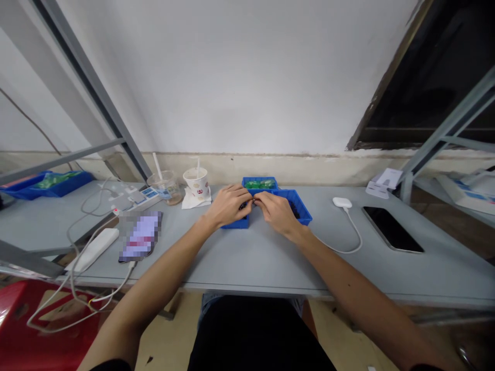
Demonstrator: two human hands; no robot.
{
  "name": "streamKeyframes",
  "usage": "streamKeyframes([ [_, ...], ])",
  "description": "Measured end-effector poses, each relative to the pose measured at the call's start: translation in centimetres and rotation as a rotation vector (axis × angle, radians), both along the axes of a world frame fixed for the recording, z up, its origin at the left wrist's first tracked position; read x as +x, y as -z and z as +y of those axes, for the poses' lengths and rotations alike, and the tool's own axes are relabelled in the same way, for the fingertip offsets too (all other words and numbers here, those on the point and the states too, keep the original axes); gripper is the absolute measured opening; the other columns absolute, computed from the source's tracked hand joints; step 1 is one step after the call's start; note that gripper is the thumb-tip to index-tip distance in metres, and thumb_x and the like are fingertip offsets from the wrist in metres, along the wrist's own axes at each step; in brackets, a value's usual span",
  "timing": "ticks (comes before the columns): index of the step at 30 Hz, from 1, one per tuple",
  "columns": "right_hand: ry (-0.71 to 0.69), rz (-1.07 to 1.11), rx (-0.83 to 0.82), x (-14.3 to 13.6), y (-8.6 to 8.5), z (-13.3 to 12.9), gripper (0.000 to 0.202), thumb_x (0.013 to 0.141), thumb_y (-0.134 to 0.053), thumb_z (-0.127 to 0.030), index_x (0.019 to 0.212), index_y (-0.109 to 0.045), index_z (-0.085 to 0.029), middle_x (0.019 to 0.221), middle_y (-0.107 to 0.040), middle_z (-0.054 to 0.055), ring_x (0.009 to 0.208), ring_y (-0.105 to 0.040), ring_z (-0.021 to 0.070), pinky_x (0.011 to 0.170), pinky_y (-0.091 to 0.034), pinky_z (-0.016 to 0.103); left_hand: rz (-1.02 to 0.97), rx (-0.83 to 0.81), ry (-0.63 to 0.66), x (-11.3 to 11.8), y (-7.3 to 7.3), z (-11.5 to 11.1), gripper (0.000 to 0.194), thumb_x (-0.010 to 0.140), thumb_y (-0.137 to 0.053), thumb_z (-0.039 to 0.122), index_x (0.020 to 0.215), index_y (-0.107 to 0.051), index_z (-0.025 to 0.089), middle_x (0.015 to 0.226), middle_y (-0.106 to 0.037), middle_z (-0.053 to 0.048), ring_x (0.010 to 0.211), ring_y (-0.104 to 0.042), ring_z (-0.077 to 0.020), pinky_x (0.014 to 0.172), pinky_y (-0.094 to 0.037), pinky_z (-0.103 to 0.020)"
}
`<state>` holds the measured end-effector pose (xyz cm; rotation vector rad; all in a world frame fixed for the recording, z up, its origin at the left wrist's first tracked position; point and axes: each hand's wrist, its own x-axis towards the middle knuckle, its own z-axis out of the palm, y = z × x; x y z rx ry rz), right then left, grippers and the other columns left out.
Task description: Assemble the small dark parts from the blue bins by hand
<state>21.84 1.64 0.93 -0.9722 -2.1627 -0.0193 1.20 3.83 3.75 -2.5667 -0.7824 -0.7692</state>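
My left hand and my right hand meet fingertip to fingertip above the desk. Between the pinched fingers is a small dark piece, too tiny to name. Under my left hand sits a blue bin, mostly covered by the hand, with dark bits inside. A second blue bin, holding small black parts, stands beside my right hand and is partly hidden by it. Behind both hands, a third blue bin contains green, clear-looking pieces.
Left of the bins stand a paper cup on a napkin and a plastic cup. Further left lie a phone, a power strip and cables. On the right are a white earbud case, another phone and a white stand.
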Motion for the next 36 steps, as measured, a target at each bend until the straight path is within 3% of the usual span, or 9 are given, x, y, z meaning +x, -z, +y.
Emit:
streamKeyframes([
  [10,0.017,0.055,-0.137,-0.2,0.0,-0.1,0.028,0.108,-0.041,-0.027,0.086,-0.058,-0.022,0.079,-0.069,0.003,0.071,-0.062,0.0171,0.068,-0.039,0.028,0.036,0.034,0.015,0.2,-0.2,-0.3,0.024,0.102,-0.047,0.024,0.089,-0.066,0.019,0.086,-0.071,-0.004,0.089,-0.063,-0.0215,0.078,-0.044,-0.036],
  [17,0.028,0.021,-0.027,-0.2,-0.3,-0.2,0.020,0.108,-0.043,-0.026,0.105,-0.061,-0.020,0.099,-0.074,0.007,0.086,-0.067,0.0193,0.077,-0.043,0.028,0.013,-0.002,-0.032,0.1,0.0,0.0,0.025,0.102,-0.047,0.025,0.087,-0.066,0.019,0.083,-0.069,-0.004,0.088,-0.062,-0.0214,0.079,-0.044,-0.036],
  [31,0.149,-0.003,-0.124,-1.5,-0.3,-0.6,0.022,0.107,-0.040,-0.022,0.098,-0.060,-0.021,0.096,-0.073,0.007,0.085,-0.065,0.0198,0.075,-0.040,0.028,0.047,-0.084,0.020,0.0,-0.3,0.0,0.030,0.106,-0.040,0.026,0.094,-0.066,0.018,0.090,-0.069,-0.007,0.092,-0.061,-0.0220,0.083,-0.047,-0.035],
  [36,0.122,-0.053,-0.238,-1.0,-2.0,0.6,0.025,0.108,-0.044,-0.027,0.091,-0.062,-0.021,0.088,-0.073,0.004,0.081,-0.066,0.0188,0.072,-0.039,0.027,0.003,-0.103,0.009,-0.8,-0.8,0.6,0.030,0.105,-0.042,0.027,0.094,-0.068,0.018,0.091,-0.069,-0.007,0.093,-0.061,-0.0226,0.084,-0.048,-0.036],
])
